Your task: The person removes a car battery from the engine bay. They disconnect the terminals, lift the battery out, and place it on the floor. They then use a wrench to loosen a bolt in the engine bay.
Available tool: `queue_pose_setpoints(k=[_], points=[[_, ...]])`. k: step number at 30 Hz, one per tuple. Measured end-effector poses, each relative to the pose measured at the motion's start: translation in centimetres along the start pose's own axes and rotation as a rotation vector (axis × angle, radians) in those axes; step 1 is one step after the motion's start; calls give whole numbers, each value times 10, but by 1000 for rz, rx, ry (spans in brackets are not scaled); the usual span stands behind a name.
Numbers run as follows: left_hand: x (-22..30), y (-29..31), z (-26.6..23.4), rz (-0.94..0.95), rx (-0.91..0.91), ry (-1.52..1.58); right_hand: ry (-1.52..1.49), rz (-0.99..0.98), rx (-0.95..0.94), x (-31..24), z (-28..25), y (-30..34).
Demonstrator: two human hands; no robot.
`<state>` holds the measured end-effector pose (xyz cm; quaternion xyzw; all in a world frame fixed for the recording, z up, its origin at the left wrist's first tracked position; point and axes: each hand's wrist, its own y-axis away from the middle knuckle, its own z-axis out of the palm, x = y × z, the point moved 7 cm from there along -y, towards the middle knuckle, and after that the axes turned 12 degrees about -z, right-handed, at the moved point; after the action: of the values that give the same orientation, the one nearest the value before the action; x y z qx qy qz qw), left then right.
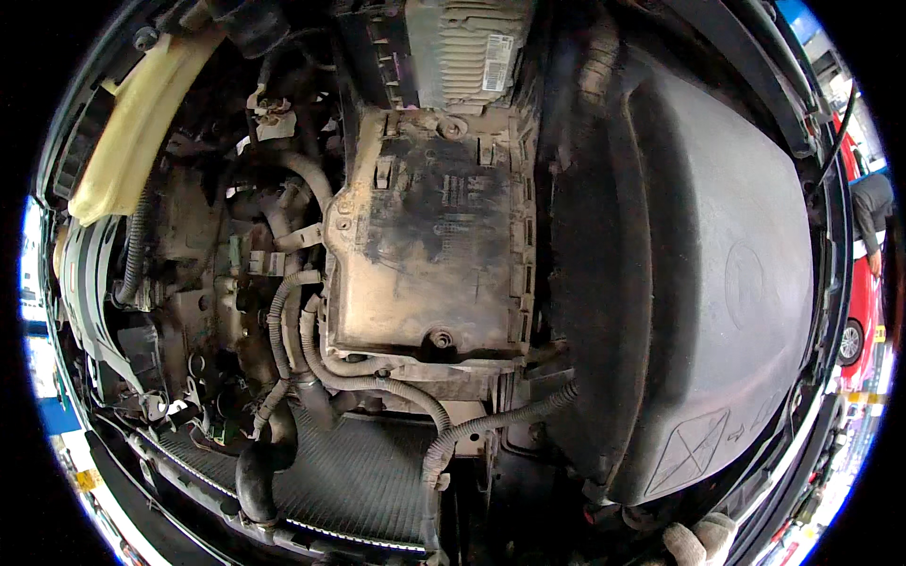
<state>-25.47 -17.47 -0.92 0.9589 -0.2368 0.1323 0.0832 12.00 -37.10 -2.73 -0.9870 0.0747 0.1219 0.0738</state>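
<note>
My right hand (700, 541), in a pale knitted glove, shows only in part at the lower right edge. Its visible fingers lie slightly apart at the front rim of the engine bay, and nothing can be seen between them. Just beyond it sits a large dark grey plastic cover (746, 255). The rest of this hand is cut off by the picture's edge. My left hand is out of view. A dusty flat tray (425, 302) with a bolt near its front edge occupies the middle of the bay.
Ribbed hoses (406, 385) cross in front of the tray, above a radiator (349, 472). A finned metal module (467, 57) stands behind it. At left is a yellowish reservoir (142, 132). Beyond the right fender, another person's sleeve (870, 212) shows beside a red car (859, 311).
</note>
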Motion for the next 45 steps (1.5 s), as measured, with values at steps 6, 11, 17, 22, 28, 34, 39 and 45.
queue_pose_setpoints(k=[6,11,17,22,28,34,39,45], points=[[8,-9,2,6,33,8,-23,-6,-5,2,1,0],[10,-13,4,12,42,7,-40,12,-15,4,3,-1],[10,-12,4,17,56,1,-43,1,6,4,4,-2],[12,-11,4,20,61,-1,-31,1,-1,3,5,0],[13,-8,2,16,76,4,-20,-3,-42,3,3,0],[14,-8,-6,-1,84,4,1,26,-30,-3,3,-2],[17,-15,-6,-15,81,111,97,9,5,-14,3,-2],[6,-11,-9,10,49,113,174,64,20,-15,4,-2]])
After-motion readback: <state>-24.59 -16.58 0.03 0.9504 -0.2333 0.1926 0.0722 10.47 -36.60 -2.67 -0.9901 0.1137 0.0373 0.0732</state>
